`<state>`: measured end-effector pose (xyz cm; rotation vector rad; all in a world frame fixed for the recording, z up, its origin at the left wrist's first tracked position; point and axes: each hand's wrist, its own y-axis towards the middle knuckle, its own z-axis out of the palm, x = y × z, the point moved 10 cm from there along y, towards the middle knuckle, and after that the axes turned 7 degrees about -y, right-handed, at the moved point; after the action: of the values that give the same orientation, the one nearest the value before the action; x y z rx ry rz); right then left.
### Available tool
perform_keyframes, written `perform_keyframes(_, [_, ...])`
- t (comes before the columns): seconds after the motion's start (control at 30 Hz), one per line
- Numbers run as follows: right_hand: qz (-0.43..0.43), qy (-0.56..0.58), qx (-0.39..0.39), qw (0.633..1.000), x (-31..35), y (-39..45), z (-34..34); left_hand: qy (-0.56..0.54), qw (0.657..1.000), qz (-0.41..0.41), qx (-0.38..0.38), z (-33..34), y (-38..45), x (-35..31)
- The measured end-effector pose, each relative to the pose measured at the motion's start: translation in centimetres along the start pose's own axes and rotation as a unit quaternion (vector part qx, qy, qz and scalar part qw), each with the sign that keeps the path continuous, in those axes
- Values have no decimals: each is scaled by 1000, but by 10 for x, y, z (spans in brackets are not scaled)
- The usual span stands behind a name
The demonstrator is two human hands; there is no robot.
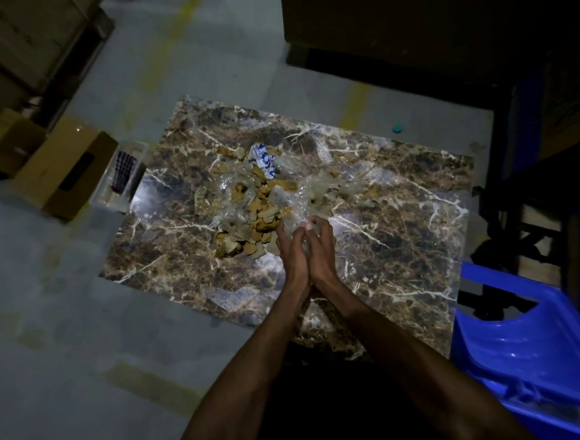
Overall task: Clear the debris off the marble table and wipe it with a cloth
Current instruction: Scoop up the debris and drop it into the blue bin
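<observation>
My 2 hands meet over the near middle of the marble bench [403,246], heel to heel, the left hand [292,254] and right hand [321,252] cupped toward each other with fingers curled around a crumpled bit of clear plastic wrap [301,205]. How firmly I hold it I cannot tell; the light is poor.

The risk, as I judge it, is in the scoop. The plastic is springy, and the tan cardboard scraps [261,218] lie loose just beyond my fingertips, so a hurried lift could shed bits back onto the stone or push them outward.

The debris pile sits mid-bench, well away from every edge, with bare marble all round it to rake inward. Left of the bench lies open grey floor [63,287]; a blue plastic chair [537,346] crowds the near right corner. Farther off, a clear bin [121,180] touches the far left edge beside a cardboard box [65,170], and dark shelving closes the far right.
</observation>
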<state>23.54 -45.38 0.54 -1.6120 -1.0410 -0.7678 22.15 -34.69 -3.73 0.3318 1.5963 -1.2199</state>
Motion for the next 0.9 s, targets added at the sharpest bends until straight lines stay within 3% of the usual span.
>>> perform_keyframes(0.23, [15, 62, 44, 997, -10, -11, 5, 45, 997, 27, -53, -1, -9, 3])
perform_keyframes(0.5, [-7, 99, 61, 993, -14, -12, 9, -39, 996, 39, -63, 4, -27, -5])
perform_keyframes(0.9, [-49, 126, -2, 991, 42, -60, -3, -53, 997, 32, 54, -5, -44, -43])
